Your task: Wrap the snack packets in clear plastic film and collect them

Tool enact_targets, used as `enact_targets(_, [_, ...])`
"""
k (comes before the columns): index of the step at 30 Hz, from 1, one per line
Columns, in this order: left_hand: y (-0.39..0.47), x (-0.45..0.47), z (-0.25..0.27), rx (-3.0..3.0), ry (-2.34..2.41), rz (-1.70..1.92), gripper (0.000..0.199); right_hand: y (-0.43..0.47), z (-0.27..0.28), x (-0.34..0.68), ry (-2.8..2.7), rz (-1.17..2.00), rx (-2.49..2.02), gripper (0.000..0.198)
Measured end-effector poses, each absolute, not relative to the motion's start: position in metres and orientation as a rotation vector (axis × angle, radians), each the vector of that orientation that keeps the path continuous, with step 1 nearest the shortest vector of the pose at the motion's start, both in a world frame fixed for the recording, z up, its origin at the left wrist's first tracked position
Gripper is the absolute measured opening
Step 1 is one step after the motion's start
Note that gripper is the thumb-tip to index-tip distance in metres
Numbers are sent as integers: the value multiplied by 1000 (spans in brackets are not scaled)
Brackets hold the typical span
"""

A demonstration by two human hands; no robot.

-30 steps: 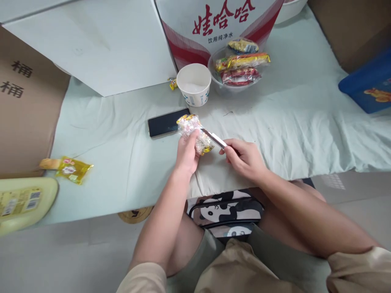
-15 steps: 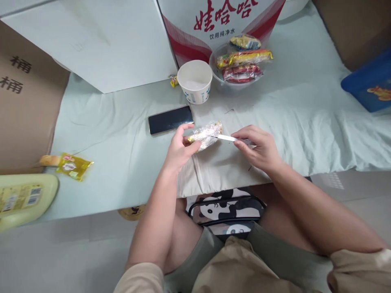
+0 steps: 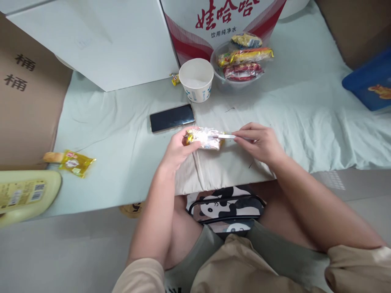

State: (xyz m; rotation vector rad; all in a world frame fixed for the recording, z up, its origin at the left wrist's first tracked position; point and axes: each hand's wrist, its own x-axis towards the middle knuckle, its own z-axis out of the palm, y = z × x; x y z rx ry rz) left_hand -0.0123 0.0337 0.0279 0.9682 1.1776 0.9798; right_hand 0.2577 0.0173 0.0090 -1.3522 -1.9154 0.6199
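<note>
My left hand (image 3: 179, 148) is closed around a shiny clear-and-yellow snack packet (image 3: 206, 138), with the thumb across its near side. My right hand (image 3: 259, 140) pinches a slim knife (image 3: 226, 136) between thumb and fingers. The knife points left, its thin tip against the packet's upper face; glare hides whether it has gone through the film. Just behind the left hand a black phone (image 3: 172, 118) lies on the pale green cloth (image 3: 122, 154). A white paper cup (image 3: 196, 81) stands beyond the packet.
A clear bowl (image 3: 218, 77) of wrapped snacks stands beside the cup, before a red-and-white carton (image 3: 189, 40). A yellow wrapper (image 3: 77, 162) with bread showing and a yellow jug (image 3: 29, 195) are at left. A blue container (image 3: 366, 81) stands at right.
The packet has turned flatter and more level in my left hand, showing more of its shiny face. The knife tip stays at the packet, and my right hand has shifted slightly.
</note>
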Motion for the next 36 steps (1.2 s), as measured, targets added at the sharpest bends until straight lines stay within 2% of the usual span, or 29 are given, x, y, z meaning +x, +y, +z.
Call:
enact_targets(3, [36, -24, 24, 1071, 1307, 1009, 42, 23, 6, 279, -1912, 530, -1522, 23])
enact_targets(7, [35, -30, 24, 1367, 1524, 1080, 60, 26, 3, 288, -1831, 220, -1730, 22])
enact_targets(9, [33, -27, 25, 1471, 1541, 1105, 59, 25, 3, 280, -1846, 127, -1727, 23])
enact_targets(13, [29, -11, 25, 1500, 1417, 996, 35, 19, 5, 252, -1986, 328, -1515, 30])
enact_targets(17, [22, 6, 22, 1294, 1251, 1096, 13, 12, 7, 228, -2043, 629, -1352, 38])
enact_targets(20, [22, 11, 22, 1026, 1185, 1305, 16, 11, 8, 223, -2056, 775, -1259, 19])
enact_targets(22, [24, 9, 24, 874, 1184, 1404, 17, 12, 8, 226, -2029, 769, -1259, 15])
enact_targets(27, [32, 0, 29, 742, 1255, 1405, 18, 14, 7, 236, -2024, 714, -1270, 39])
enact_targets(32, [35, -8, 25, 785, 1352, 1388, 19, 14, 5, 241, -2230, 720, -1193, 15])
enact_targets(34, [35, -13, 22, 943, 1403, 1309, 28, 15, 4, 241, -2208, 723, -1229, 17])
enact_targets(36, [34, -18, 19, 1106, 1466, 1223, 29, 16, 2, 242, -2158, 679, -1228, 25])
